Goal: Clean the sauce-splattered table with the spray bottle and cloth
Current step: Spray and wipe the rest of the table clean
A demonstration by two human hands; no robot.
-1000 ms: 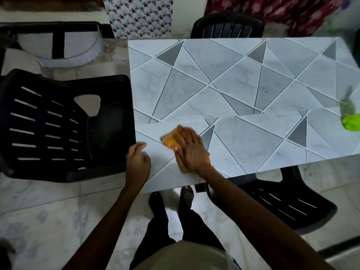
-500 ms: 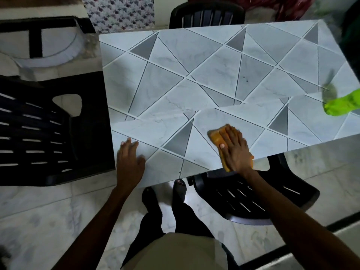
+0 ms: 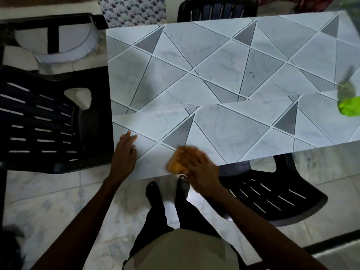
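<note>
The right hand (image 3: 200, 168) lies flat on the orange cloth (image 3: 175, 162), fingers extended and close together, pressing the cloth down onto the table (image 3: 233, 123) at its near edge; hand and cloth are motion-blurred, so the finger detail cannot be told exactly. The cloth is a folded pad whose long axis runs roughly from the near table edge toward the far left, and its uncovered end projects to the left of the fingertips. The left hand (image 3: 124, 152) rests palm-down on the near left corner of the table, fingers loosely spread and pointing away from the person, holding nothing, and well apart from the cloth. The tabletop bears a pattern of grey and white triangles; a few small dark specks (image 3: 251, 74) lie near its middle. The green spray bottle (image 3: 350, 108) stands at the right edge of the table, partly cut off by the picture border, far from both hands. A black plastic chair (image 3: 48, 121) stands just beside the left end of the table, a second black chair (image 3: 272, 193) sits under the near edge just right of the right forearm, and a third chair (image 3: 216, 8) stands at the far side. The person's shoes (image 3: 167, 191) are on the marble floor (image 3: 48, 201) below the table edge.
</note>
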